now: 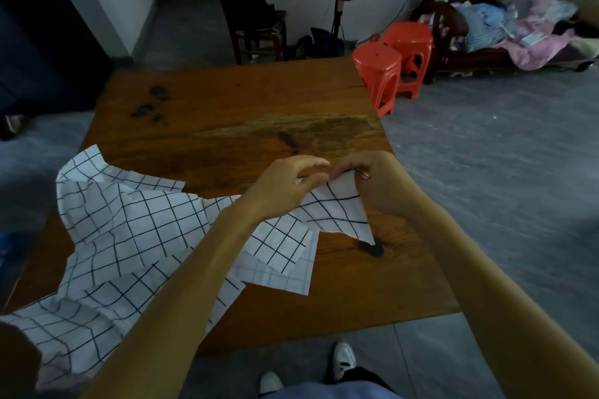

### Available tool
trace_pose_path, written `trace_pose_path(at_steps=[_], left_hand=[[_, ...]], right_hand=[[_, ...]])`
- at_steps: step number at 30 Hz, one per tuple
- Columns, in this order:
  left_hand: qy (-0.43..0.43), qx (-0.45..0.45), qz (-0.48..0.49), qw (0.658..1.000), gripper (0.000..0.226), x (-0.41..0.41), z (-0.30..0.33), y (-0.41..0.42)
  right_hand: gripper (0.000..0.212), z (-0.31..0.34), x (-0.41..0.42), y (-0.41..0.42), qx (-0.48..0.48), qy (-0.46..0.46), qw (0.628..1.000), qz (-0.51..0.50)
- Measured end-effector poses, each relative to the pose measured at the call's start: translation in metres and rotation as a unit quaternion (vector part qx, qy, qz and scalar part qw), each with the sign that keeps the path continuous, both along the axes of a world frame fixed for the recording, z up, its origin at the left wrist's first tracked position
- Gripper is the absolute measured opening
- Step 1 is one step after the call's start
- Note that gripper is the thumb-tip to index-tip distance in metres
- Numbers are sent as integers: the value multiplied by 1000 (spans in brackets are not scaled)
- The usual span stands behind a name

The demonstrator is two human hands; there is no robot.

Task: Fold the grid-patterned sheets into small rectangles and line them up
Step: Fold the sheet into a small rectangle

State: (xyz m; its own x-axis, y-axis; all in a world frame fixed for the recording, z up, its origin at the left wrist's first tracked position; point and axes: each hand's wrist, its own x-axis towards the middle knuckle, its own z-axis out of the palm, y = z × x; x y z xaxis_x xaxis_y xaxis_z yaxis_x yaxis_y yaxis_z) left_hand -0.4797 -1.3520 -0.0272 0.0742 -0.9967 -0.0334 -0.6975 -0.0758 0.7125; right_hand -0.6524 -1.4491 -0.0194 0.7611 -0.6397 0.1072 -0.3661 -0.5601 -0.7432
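Stools (392, 65) beside table (227, 100); sheets (129, 236) heaped left.

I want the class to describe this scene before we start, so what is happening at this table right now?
A person stands at a wooden table working on grid-patterned sheets. Both hands meet at the raised corner of one sheet: the right hand pinches its tip, and the left hand has its fingers at the same corner. The other sheets lie unfolded and rumpled in an overlapping pile on the table's left side. No finished rectangle is visible yet. Two red stools stand beyond the table.
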Motion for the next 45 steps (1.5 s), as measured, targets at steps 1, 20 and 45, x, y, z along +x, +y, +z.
trace_pose_path(at_steps=[1, 20, 45], left_hand=[[3, 2, -3, 1000, 43, -1, 1, 0], [-6, -78, 62, 995, 23, -14, 9, 0], [53, -207, 149, 966, 5, -20, 19, 5]], right_hand=[[44, 1, -2, -1, 9, -19, 1000, -10], [9, 3, -14, -6, -36, -66, 994, -81], [5, 4, -21, -7, -16, -75, 993, -89]])
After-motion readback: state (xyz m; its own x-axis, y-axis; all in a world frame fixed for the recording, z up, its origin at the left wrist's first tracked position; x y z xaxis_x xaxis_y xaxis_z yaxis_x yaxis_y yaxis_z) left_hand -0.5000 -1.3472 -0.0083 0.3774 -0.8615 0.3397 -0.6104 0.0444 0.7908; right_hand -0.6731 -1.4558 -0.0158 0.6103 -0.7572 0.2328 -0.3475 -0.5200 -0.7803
